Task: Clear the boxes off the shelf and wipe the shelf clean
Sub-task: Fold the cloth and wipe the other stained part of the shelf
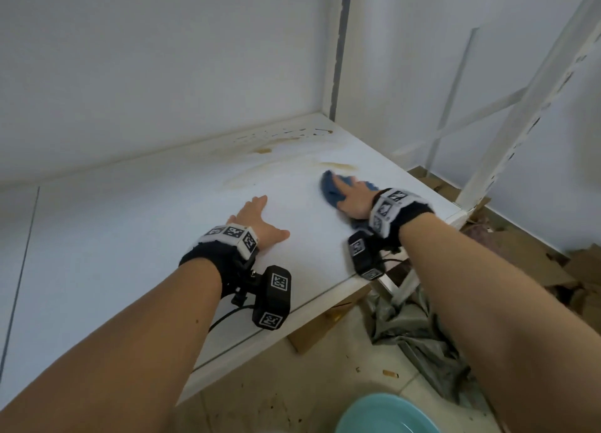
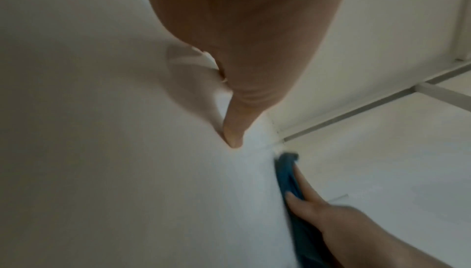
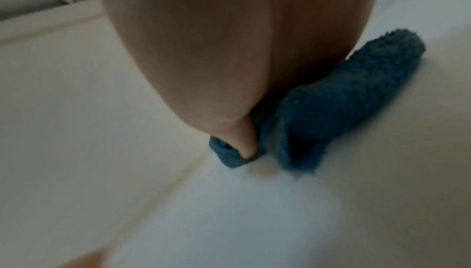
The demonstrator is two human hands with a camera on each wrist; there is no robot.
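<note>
The white shelf board point(image 1: 136, 231) carries no boxes; yellow-brown stains point(image 1: 270, 169) mark its far part. My right hand point(image 1: 353, 197) presses flat on a blue fluffy cloth point(image 1: 330, 188) near the shelf's right side, fingers straight over it. The right wrist view shows the cloth point(image 3: 339, 107) bunched under my palm, with one finger on its fold. The left wrist view shows the cloth point(image 2: 289, 173) beneath those fingers. My left hand point(image 1: 257, 218) lies flat on the bare shelf, thumb spread out to the right, holding nothing.
White walls close the shelf at the back and left. A white metal upright point(image 1: 507, 130) stands at the right front corner. On the floor below lie flattened cardboard point(image 1: 533, 254), a grey plastic sheet point(image 1: 419, 338) and a turquoise basin point(image 1: 383, 416).
</note>
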